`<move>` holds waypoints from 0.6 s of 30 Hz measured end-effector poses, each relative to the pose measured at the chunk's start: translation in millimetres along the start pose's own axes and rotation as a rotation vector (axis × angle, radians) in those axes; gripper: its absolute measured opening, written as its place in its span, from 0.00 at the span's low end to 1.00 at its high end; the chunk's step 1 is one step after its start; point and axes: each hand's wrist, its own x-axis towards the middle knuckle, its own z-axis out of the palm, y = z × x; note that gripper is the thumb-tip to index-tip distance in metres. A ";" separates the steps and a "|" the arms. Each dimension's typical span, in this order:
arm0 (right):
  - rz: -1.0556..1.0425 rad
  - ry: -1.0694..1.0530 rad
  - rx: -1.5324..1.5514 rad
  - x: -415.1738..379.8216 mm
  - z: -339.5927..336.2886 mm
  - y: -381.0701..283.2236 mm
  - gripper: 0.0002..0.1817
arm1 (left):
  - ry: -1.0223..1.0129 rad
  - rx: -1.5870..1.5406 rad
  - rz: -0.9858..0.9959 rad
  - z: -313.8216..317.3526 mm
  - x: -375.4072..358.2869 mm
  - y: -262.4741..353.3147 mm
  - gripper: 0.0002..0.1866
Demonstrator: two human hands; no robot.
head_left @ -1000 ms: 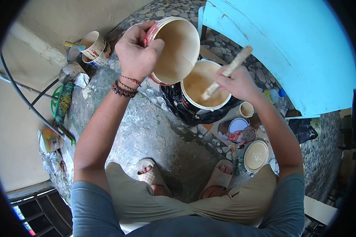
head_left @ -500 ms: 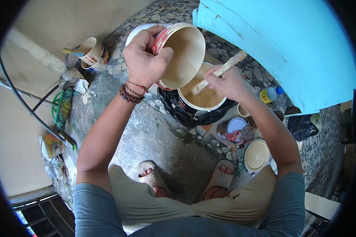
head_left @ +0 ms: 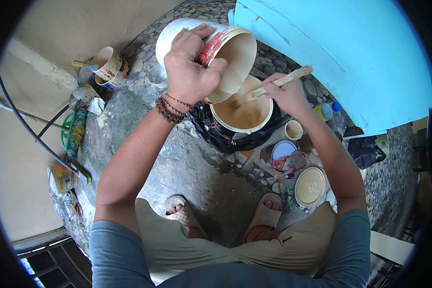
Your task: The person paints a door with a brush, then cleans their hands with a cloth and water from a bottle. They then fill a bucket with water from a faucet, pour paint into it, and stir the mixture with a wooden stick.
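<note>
My left hand [head_left: 192,67] is closed around the rim side of a white and red plastic bucket [head_left: 237,55], tipped on its side with its mouth facing right and down. Its lower lip hangs over a wider bucket [head_left: 263,127] holding tan, paint-like liquid [head_left: 247,113]. In my right hand [head_left: 288,98] is a pale wooden stick [head_left: 295,75], slanted, its lower end down in that liquid. A black plastic bag [head_left: 204,126] lies bunched around the base of the wider bucket. The inside of the tilted bucket is coated tan; whether liquid is running out is hard to see.
Right of the buckets are a small cup [head_left: 293,130], a purple-white lid [head_left: 283,150] with a rag [head_left: 296,162], a round tan-topped tub [head_left: 310,187] and a blue-capped bottle [head_left: 327,111]. A light-blue panel [head_left: 341,57] stands behind. Stacked pails [head_left: 109,67] sit by the left wall.
The held bucket has tipped further, with its bottom end raised, and shifted slightly right. The stick has swung so its lower end now dips into the liquid.
</note>
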 end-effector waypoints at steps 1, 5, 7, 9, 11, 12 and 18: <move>0.057 0.032 -0.014 0.2 -8.0 -0.2 0.11 | 0.005 0.008 0.046 0.7 0.8 0.2 0.10; 0.224 -0.155 -0.072 -17.0 -27.3 -16.0 0.12 | -0.018 0.086 0.094 0.6 4.2 4.7 0.09; 0.248 -0.151 0.091 -18.3 -13.8 -13.3 0.13 | -0.014 0.080 0.115 3.9 4.7 3.3 0.09; 0.197 -0.134 0.208 -14.0 1.9 -1.6 0.13 | -0.029 0.075 0.098 5.1 3.7 5.0 0.09; 0.152 -0.039 0.150 -7.1 0.3 11.3 0.13 | -0.036 0.070 0.083 6.3 2.9 4.8 0.09; 0.101 0.047 0.088 -2.5 0.3 13.8 0.13 | -0.039 0.074 0.081 6.7 2.3 4.2 0.09; 0.218 -0.127 -0.010 -16.2 -23.4 -17.0 0.11 | -0.018 0.047 0.076 4.4 4.8 7.5 0.09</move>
